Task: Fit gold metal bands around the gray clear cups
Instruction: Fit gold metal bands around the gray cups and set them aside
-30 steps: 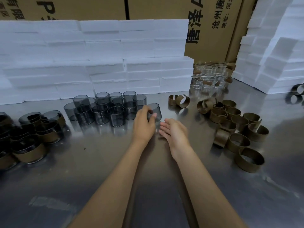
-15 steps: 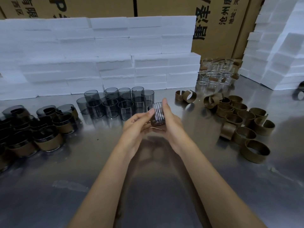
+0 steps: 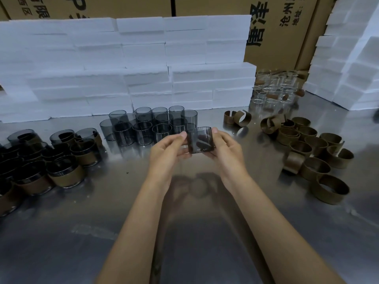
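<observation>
Both hands hold one gray cup point(image 3: 200, 140) up over the middle of the steel table point(image 3: 184, 232): the left hand point(image 3: 167, 148) pinches its left side between thumb and fingertips, and the right hand point(image 3: 225, 149) curls round its right side with the thumb on the far rim. The cup carries no band yet.

The main risk, as I judge it, is a slip. The cup is smooth, thin-walled and see-through, and a light pinch could let it fall onto the hard table or knock into the bare cups point(image 3: 149, 126) standing just beyond. Forcing a band on crooked could also scratch the wall or spring the band open.

The gold bands point(image 3: 313, 152) lie loose on the right, split rings of dull, brushed metal, some nested, two set apart farther back point(image 3: 238, 118). Finished cups with bands point(image 3: 51, 160) crowd the left. White foam blocks point(image 3: 127, 68), matte and rough-edged, are stacked behind, with cardboard boxes point(image 3: 276, 27) beyond them.
</observation>
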Action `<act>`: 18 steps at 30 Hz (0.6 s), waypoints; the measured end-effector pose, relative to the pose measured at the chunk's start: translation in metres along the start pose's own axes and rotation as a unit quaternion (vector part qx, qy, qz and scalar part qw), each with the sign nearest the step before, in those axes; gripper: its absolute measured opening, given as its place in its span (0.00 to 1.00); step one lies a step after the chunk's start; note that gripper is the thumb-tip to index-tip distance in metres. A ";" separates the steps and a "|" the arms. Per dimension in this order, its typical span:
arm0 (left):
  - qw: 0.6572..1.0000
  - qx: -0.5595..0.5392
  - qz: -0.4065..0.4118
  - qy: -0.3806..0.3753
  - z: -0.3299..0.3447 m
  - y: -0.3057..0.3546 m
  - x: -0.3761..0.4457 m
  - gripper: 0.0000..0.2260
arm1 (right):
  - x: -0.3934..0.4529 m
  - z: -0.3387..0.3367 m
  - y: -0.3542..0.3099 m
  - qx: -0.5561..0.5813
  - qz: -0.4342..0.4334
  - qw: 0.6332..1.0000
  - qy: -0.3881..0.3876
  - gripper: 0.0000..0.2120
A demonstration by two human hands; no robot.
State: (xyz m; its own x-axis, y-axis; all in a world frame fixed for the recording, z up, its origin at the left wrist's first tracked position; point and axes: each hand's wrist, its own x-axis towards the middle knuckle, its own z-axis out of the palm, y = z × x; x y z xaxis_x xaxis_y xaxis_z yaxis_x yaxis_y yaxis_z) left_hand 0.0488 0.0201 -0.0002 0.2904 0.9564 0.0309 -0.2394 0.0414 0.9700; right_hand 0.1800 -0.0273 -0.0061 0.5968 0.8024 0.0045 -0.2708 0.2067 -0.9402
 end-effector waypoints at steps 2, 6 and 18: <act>1.000 0.007 0.005 -0.020 0.003 0.002 -0.003 0.13 | 0.000 0.000 0.000 0.026 0.005 1.000 -0.009 0.16; 0.998 0.053 0.019 -0.040 0.011 0.000 -0.008 0.26 | 0.000 0.002 0.003 -0.003 -0.013 0.999 -0.041 0.19; 0.987 0.012 -0.037 -0.155 0.014 -0.002 -0.009 0.22 | -0.014 0.006 -0.007 -0.034 0.101 0.974 -0.198 0.38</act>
State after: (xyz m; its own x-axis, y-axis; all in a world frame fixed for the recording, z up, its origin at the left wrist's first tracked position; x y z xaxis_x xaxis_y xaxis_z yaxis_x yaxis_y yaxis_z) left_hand 0.0592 0.0073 0.0006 0.5766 0.8166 0.0278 -0.1864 0.0984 0.9775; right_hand 0.1693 -0.0367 0.0019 0.1939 0.9788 -0.0653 -0.2933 -0.0057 -0.9560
